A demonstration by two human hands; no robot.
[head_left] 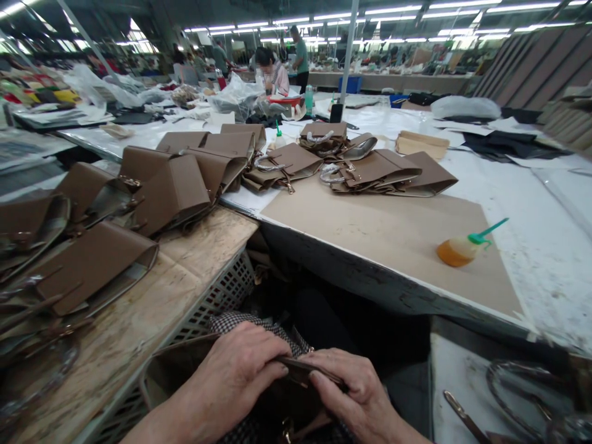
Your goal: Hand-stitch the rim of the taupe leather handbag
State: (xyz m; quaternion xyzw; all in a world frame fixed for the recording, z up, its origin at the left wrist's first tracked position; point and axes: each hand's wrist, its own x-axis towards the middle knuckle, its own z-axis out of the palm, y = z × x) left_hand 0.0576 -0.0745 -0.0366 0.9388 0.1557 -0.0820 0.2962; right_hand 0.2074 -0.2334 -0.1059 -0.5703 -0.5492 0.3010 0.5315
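A brown handbag (178,364) rests low in front of me, partly hidden by my hands and forearms. My left hand (245,364) pinches the bag's dark edge between thumb and fingers. Just beside it, my right hand (346,382) grips the same edge, thumb on the near side. A short stretch of that edge shows between the two hands. Below them the bag's inside is dark, and a bit of gold-coloured metal hardware (287,430) shows at the bottom. Black-and-white checked cloth (231,322) lies behind my left hand.
Several brown handbags (171,191) lie on the worn board (198,246) at left, above a plastic crate (222,290). More bags (374,169) sit across the table. A squeeze bottle (457,251) with amber liquid stands right. A strap with metal end (462,413) lies lower right.
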